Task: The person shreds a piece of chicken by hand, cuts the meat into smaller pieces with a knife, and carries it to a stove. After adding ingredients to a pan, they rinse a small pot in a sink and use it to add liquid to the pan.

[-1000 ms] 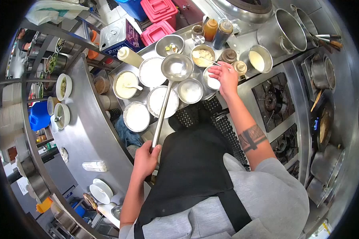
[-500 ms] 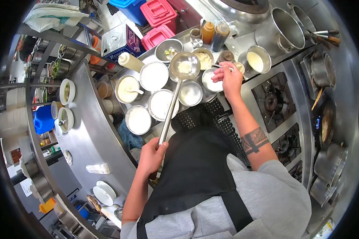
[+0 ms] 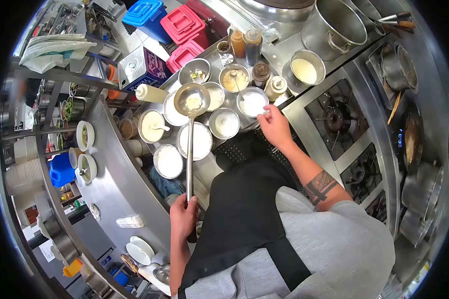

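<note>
My left hand (image 3: pixel 183 215) grips the end of a long steel ladle (image 3: pixel 191 99), whose bowl hangs over the seasoning bowls with a small pale lump in it. My right hand (image 3: pixel 273 125) is at the near rim of a steel bowl of white powder (image 3: pixel 253 101), fingers pinched; I cannot tell what they hold. Around it stand several steel bowls of white and cream seasonings (image 3: pixel 224 122), and one with a spoon in it (image 3: pixel 234 78). I wear a black apron over a grey top.
Gas burners (image 3: pixel 337 118) lie to the right, with pans (image 3: pixel 409 139) on the far right. Squeeze bottles (image 3: pixel 246 42), a large steel pot (image 3: pixel 337 25), red and blue lidded boxes (image 3: pixel 179 22) sit behind. A curved steel counter (image 3: pixel 110 169) with small bowls runs on the left.
The ladle bowl has swung left with a pale lump in it. My right hand has drawn back from the far bowls to the near rim of the white powder bowl.
</note>
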